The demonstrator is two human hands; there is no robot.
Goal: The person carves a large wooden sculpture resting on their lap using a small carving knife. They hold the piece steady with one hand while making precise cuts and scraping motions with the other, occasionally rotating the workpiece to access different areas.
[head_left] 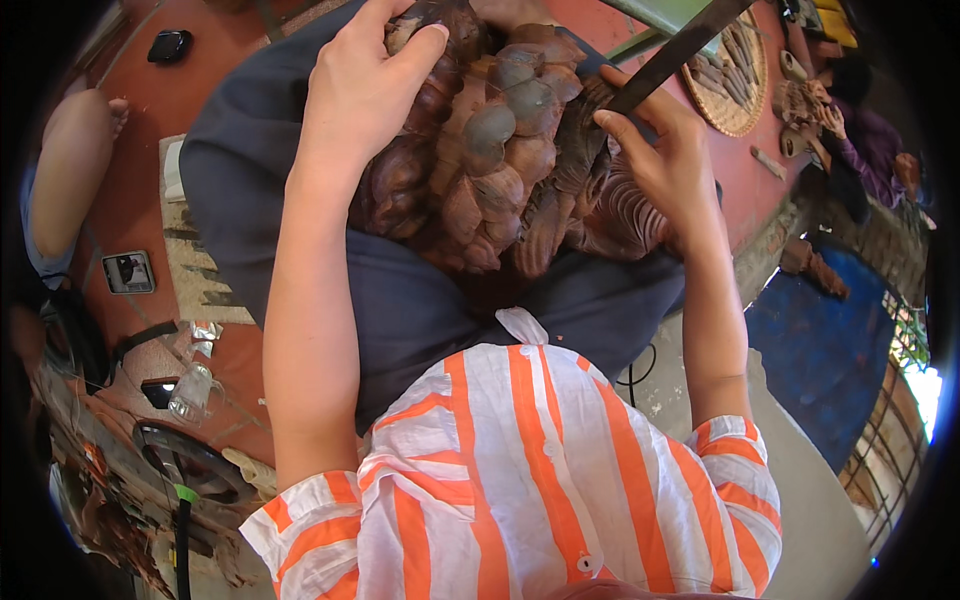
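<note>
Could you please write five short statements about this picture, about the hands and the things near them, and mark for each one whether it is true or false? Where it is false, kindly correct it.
1. The right hand grips a dark bar. True.
2. The left hand touches nothing. False: it is on the carving.
3. The round basket holds several long pieces. True.
4. The shirt is plain blue. False: it is white with orange stripes.
5. The glass mug is on the person's left side. True.
</note>
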